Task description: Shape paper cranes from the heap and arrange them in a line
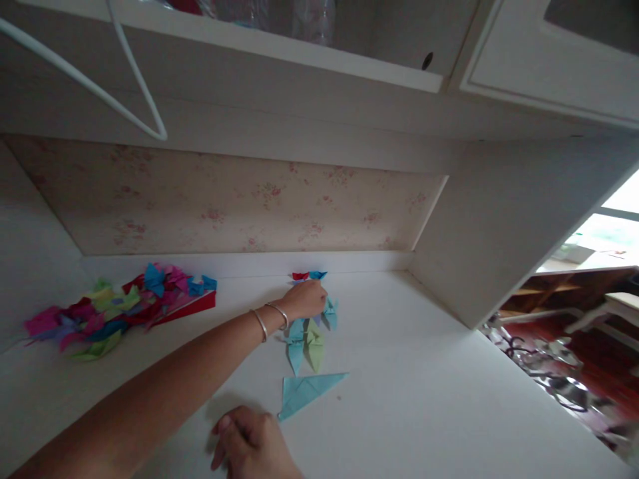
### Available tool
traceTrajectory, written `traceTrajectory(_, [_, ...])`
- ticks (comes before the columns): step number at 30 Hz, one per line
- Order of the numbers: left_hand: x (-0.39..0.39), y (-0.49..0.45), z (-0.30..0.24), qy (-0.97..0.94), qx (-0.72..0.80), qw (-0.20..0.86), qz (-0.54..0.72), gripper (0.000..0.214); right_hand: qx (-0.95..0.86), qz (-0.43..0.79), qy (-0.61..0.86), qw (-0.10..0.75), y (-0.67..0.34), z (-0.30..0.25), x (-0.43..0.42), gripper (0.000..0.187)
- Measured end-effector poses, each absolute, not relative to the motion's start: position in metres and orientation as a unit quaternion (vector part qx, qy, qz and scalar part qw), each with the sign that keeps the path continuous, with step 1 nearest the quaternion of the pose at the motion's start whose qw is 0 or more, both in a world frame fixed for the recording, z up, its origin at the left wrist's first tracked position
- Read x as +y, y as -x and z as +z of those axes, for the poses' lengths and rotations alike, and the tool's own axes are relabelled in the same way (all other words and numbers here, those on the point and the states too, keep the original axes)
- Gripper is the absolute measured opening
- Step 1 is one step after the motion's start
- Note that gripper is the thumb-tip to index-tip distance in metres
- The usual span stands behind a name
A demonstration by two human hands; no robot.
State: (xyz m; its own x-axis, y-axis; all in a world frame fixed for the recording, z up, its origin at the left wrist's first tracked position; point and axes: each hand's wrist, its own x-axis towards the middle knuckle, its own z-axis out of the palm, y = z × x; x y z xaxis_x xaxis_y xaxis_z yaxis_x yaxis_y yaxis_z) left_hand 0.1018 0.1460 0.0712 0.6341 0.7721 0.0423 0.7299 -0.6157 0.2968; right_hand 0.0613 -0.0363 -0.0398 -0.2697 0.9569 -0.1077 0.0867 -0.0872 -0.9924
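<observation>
My left hand (305,299) stretches far across the white tabletop, wrist in two bangles, fingers closed over a group of folded paper cranes. What its fingertips pinch is hidden. By the fingertips lies a light blue paper crane (330,313); just beyond the knuckles are a red paper crane (300,276) and a blue paper crane (317,275). Nearer me rest another pale blue crane (295,346) and a light green crane (314,344). My right hand (254,439) is low in view, fingers loosely curled and apart, nothing seen in it. Close by lies a folded teal paper triangle (309,392).
A pile of colourful folded paper (114,306) covers the back left of the tabletop (399,399). A shelf (279,60) overhangs it, with a white cable (134,73) hanging in front. A side panel (499,219) bounds the right; beyond are blurred shiny objects (564,386).
</observation>
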Motion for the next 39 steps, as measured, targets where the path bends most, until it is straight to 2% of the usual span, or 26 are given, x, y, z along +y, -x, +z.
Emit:
traceTrajectory(3, [0.129, -0.08, 0.076, -0.9, 0.405, 0.115, 0.116, 0.033, -0.567, 0.567, 0.461, 0.381, -0.062, -0.042, -0.037, 0.054])
traceTrajectory(6, [0.102, -0.048, 0.075, -0.892, 0.381, 0.158, 0.187, 0.032, -0.573, 0.566, 0.462, 0.37, -0.065, -0.041, -0.039, 0.051])
traceTrajectory(13, [0.018, 0.026, 0.054, -0.747, 0.443, 0.416, 0.27, 0.029, -0.61, 0.541, 0.457, 0.355, -0.068, -0.027, -0.044, 0.021])
traceTrajectory(17, [-0.015, 0.066, 0.023, -0.619, 0.497, 0.523, 0.311, 0.017, -0.664, 0.493, 0.453, 0.334, -0.066, -0.024, -0.045, 0.017])
traceTrajectory(21, [-0.029, 0.113, -0.01, -0.526, 0.524, 0.565, 0.36, 0.009, -0.699, 0.481, 0.449, 0.278, -0.063, -0.028, -0.047, 0.018])
traceTrajectory(25, [-0.033, 0.143, -0.02, -0.501, 0.487, 0.619, 0.358, 0.009, -0.699, 0.497, 0.457, 0.236, -0.055, -0.024, -0.037, 0.018])
traceTrajectory(29, [-0.035, 0.144, -0.01, -0.49, 0.483, 0.632, 0.357, 0.011, -0.644, 0.557, 0.459, 0.252, -0.036, -0.003, 0.006, 0.022])
traceTrajectory(32, [-0.035, 0.14, -0.006, -0.483, 0.5, 0.627, 0.351, 0.009, -0.641, 0.538, 0.471, 0.278, -0.012, 0.015, 0.051, 0.024])
traceTrajectory(34, [-0.034, 0.14, -0.007, -0.479, 0.497, 0.633, 0.35, 0.009, -0.679, 0.491, 0.481, 0.258, 0.008, 0.024, 0.079, 0.023])
traceTrajectory(39, [-0.028, 0.143, -0.017, -0.511, 0.471, 0.636, 0.335, 0.01, -0.851, 0.201, 0.471, 0.114, 0.069, 0.034, 0.132, 0.031])
